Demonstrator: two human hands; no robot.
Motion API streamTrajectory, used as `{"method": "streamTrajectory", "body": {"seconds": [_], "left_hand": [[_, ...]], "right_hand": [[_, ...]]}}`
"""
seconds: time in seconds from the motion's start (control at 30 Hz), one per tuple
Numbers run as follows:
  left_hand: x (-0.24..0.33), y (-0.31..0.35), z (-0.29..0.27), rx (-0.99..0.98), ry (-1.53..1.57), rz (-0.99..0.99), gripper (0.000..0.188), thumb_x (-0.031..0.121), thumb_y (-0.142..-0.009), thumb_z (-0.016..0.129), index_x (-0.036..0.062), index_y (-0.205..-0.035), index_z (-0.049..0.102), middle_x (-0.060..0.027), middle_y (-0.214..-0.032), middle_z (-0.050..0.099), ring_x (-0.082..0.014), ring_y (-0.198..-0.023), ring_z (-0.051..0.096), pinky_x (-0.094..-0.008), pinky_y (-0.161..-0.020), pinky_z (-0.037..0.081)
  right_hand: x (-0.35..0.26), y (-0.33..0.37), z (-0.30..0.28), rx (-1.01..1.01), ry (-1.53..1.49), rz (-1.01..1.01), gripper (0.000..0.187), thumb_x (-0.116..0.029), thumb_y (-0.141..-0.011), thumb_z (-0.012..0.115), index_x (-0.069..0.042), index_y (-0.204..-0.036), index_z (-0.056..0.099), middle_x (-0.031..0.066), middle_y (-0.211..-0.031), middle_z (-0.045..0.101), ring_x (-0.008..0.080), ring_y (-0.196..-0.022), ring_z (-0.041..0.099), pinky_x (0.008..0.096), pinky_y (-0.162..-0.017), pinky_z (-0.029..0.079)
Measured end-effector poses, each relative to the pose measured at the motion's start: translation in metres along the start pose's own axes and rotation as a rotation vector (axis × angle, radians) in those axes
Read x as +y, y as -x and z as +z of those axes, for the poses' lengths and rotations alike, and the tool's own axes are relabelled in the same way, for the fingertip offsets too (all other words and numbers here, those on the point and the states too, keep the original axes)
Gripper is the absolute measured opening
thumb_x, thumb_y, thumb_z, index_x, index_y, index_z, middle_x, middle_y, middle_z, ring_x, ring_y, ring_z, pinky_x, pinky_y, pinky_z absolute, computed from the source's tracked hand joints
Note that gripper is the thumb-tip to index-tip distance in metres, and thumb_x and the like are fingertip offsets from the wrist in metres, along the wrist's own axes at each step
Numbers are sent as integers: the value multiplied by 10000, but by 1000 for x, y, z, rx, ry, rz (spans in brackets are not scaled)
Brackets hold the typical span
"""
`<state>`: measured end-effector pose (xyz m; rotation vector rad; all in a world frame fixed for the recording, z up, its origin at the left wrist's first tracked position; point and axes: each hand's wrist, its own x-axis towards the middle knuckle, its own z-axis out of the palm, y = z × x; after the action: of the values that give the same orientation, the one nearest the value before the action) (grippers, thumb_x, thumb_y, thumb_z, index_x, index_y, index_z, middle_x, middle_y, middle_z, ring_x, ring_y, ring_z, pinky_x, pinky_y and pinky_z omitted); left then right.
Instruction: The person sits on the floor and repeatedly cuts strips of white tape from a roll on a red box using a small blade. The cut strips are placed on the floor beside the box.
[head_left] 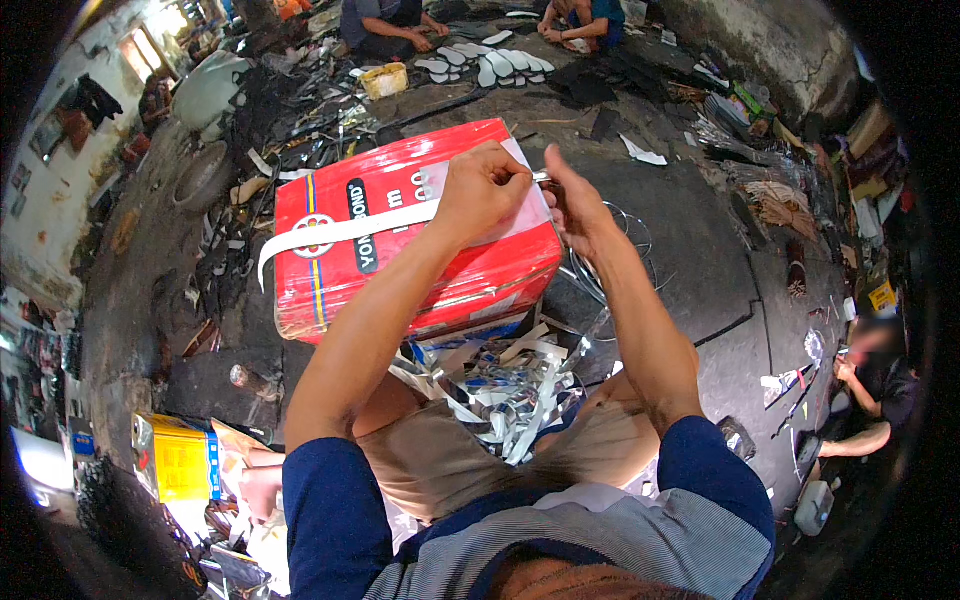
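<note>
The box (pixel 385 180) is glossy red, banded with blue and yellow stripes (pixel 318 285) and a black patch (pixel 367 258); the strip (pixel 345 229) across it is white. Below the box, the scraps (pixel 530 390) are white and silver, the shorts (pixel 430 460) tan, and the shirt (pixel 620 530) grey, finely striped, with navy sleeves (pixel 335 510).

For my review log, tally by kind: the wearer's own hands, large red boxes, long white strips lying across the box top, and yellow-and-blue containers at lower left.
Hands: 2 (left hand, right hand)
Large red box: 1
Long white strip: 1
Yellow-and-blue container: 1
Total: 5
</note>
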<state>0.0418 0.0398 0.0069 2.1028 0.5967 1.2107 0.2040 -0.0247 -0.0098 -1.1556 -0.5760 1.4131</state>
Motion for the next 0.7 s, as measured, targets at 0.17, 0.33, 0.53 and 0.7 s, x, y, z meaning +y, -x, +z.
{"method": "streamTrajectory", "body": {"seconds": [0.17, 0.33, 0.53, 0.7], "left_hand": [[-1, -4, 7, 5, 1, 55, 96, 87, -813, 733, -7, -795, 720, -86, -768, 653, -144, -655, 617, -291, -604, 480], [-2, 1, 0, -9, 17, -8, 75, 77, -814, 734, 2, -814, 725, -70, -763, 661, -123, -661, 615, -281, -601, 478], [6, -2, 2, -26, 26, -101, 66, 81, -815, 736, 16, -826, 738, -62, -776, 689, -104, -665, 615, -262, -605, 483], [0, -2, -5, -25, -7, -117, 77, 87, -814, 749, 19, -850, 754, -53, -812, 708, -101, -710, 640, -253, -643, 513]], "right_hand": [[-40, -37, 2, 301, 992, -572, 500, -521, -948, 577, -32, -899, 671, 164, -807, 686, 350, -656, 645, 438, -596, 509], [-26, -51, 10, 319, 1164, -600, 347, -293, -920, 588, 24, -904, 729, 279, -917, 700, 449, -898, 683, 477, -823, 531], [37, -80, -35, 328, 810, -551, 338, -272, -893, 606, 47, -863, 713, 303, -884, 676, 408, -836, 707, 456, -754, 526], [145, -112, -85, 360, 819, -475, 331, -280, -865, 638, 41, -862, 718, 292, -859, 677, 420, -810, 698, 481, -737, 521]]}}
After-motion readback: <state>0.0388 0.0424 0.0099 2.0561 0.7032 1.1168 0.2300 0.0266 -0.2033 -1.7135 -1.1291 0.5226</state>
